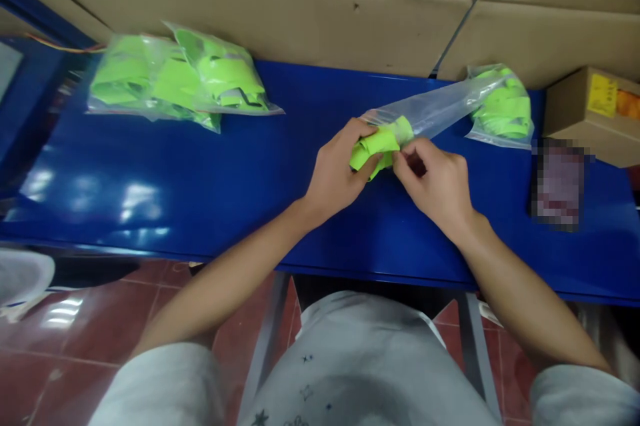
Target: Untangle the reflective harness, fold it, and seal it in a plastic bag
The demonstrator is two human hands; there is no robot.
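My left hand [337, 169] is closed around a folded bundle of bright green bands [376, 146] at the mouth of a clear plastic bag [435, 109]. The bundle sits partly inside the bag's opening. My right hand [437, 183] pinches the bag's open edge right beside the bundle, fingers curled. The bag stretches away to the upper right over the blue table [200, 179] and looks empty along most of its length.
Two filled bags of green bands [175, 76] lie at the table's far left. Another filled bag [503, 109] lies at the far right. A brown cardboard box [590, 116] and a blurred flat object [557, 183] are at the right edge. Cardboard lines the back.
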